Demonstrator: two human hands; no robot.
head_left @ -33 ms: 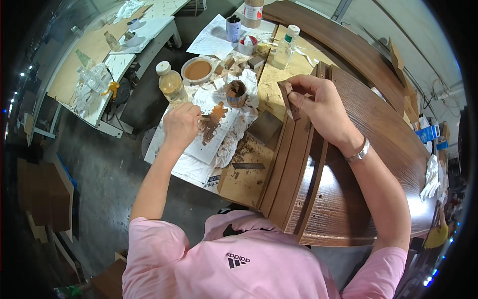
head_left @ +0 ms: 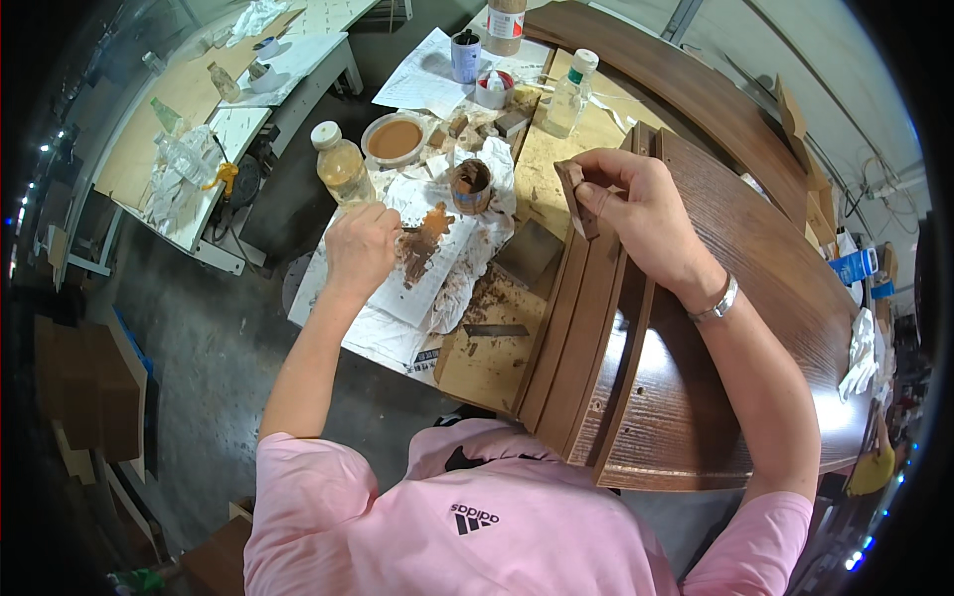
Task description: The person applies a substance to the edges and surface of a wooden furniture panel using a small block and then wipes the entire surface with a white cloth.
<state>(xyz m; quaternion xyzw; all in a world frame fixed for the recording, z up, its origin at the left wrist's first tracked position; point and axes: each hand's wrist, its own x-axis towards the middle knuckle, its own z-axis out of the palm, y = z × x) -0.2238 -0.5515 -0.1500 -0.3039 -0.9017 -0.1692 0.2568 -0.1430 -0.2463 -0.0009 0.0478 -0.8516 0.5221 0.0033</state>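
Note:
My left hand (head_left: 361, 246) is closed just above a white paper sheet (head_left: 402, 298). A thin dark end shows by its fingertips, touching or just over a brown paste smear (head_left: 427, 238); what the fingers hold is mostly hidden. Pinched between thumb and fingers of my right hand (head_left: 636, 204) is a small folded brown piece of sandpaper (head_left: 576, 204), upright above the edges of dark brown wooden boards (head_left: 735, 268). An open tin (head_left: 470, 187) with brown paste around its rim stands beyond the smear. A tub of brown liquid (head_left: 395, 140) is behind my left hand.
Near the tub stands a capped bottle (head_left: 343, 171); another clear bottle (head_left: 568, 96) is farther right. A dark flat square (head_left: 532, 252) and a dark strip (head_left: 496, 331) lie on the board by the stacked wood. A second workbench (head_left: 214, 149) stands to the left.

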